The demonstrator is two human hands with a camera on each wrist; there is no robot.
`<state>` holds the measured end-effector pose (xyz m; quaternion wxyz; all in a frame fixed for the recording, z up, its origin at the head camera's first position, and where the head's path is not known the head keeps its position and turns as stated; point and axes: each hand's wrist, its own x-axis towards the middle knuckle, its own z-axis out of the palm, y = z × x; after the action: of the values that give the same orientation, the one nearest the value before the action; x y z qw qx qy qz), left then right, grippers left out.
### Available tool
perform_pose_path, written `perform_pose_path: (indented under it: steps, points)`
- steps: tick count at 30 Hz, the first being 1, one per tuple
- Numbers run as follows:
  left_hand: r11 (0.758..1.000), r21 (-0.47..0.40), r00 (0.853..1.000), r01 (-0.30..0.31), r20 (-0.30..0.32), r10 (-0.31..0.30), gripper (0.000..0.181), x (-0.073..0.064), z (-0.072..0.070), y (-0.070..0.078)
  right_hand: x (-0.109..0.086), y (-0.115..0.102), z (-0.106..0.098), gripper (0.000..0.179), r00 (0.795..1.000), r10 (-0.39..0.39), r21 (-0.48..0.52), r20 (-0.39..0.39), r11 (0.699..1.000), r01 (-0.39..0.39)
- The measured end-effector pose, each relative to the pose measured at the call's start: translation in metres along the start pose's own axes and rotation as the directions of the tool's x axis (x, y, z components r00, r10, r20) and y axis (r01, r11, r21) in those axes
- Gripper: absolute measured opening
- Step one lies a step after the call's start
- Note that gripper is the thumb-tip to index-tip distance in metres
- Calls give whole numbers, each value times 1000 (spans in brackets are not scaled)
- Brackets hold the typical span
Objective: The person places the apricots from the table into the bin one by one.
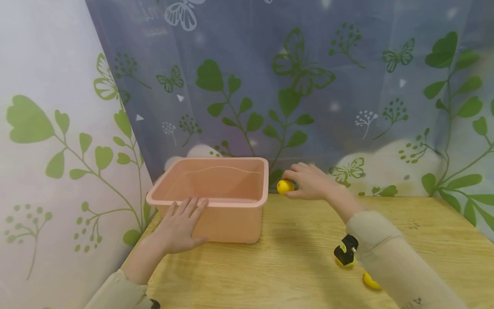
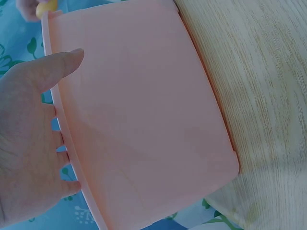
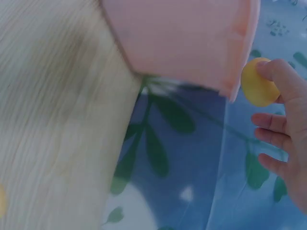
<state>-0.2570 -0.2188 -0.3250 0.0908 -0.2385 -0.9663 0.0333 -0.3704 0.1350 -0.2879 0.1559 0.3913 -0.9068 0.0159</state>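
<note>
A pink plastic bin (image 1: 224,223) stands at the back left of the wooden table. My left hand (image 1: 181,229) rests on its near rim, fingers straight across the edge. In the left wrist view the thumb (image 2: 67,64) lies over the outer wall. My right hand (image 1: 308,182) pinches a small, yellow, lemon-like fruit (image 1: 284,186) between thumb and fingers. It is held in the air just right of the bin, at about rim height. In the right wrist view the fruit (image 3: 259,84) appears beside the rim, with the other fingers apart from it.
Two more yellow pieces lie on the table (image 1: 301,274) at the right: one (image 1: 371,281) partly covered by the right sleeve, another (image 1: 344,262) mostly behind the black wrist mount (image 1: 346,249). A patterned cloth (image 1: 247,51) hangs behind the table and along its left side.
</note>
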Motion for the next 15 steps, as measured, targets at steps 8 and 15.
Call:
perform_pose_path:
  steps: [8,15]
  points:
    - [1000,0,1000,8,-3,-8,89,1,1,-2,34,-27,-7,37,999,-51,1,-7,999,51]
    - [1000,-14,1000,3,-8,-3,89,0,4,-1,49,-49,2,41,998,-44,27,51,999,43]
